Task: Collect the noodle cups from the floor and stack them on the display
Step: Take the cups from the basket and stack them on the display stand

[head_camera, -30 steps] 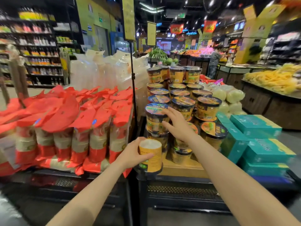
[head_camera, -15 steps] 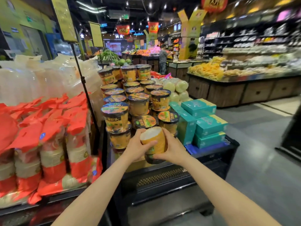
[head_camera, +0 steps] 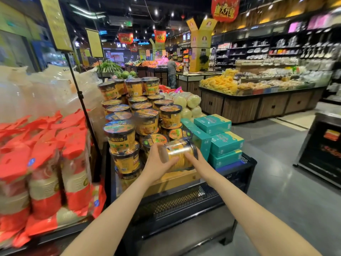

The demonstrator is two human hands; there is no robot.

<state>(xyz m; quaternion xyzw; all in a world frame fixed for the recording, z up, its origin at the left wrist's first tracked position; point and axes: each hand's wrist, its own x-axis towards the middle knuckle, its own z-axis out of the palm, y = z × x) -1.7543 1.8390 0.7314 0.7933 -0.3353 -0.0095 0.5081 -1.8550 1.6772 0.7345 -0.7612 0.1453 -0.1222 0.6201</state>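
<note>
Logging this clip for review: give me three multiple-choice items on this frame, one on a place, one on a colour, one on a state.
1. Where are the teal boxes?
A. right of the noodle cup display
B. left of it
C. on the floor

2. What colour tops the packs at left?
A. blue
B. red
C. green

3. How is the held noodle cup?
A. upright
B. tipped sideways
C. on the floor

Answers: 1 A, they sit beside its right edge. 2 B, red headers. 3 B, left hand and right hand hold it tilted.

Both arms stretched forward; left hand (head_camera: 158, 162) and right hand (head_camera: 196, 159) clasp one cup (head_camera: 180, 156) between them, fingers curled.
</note>
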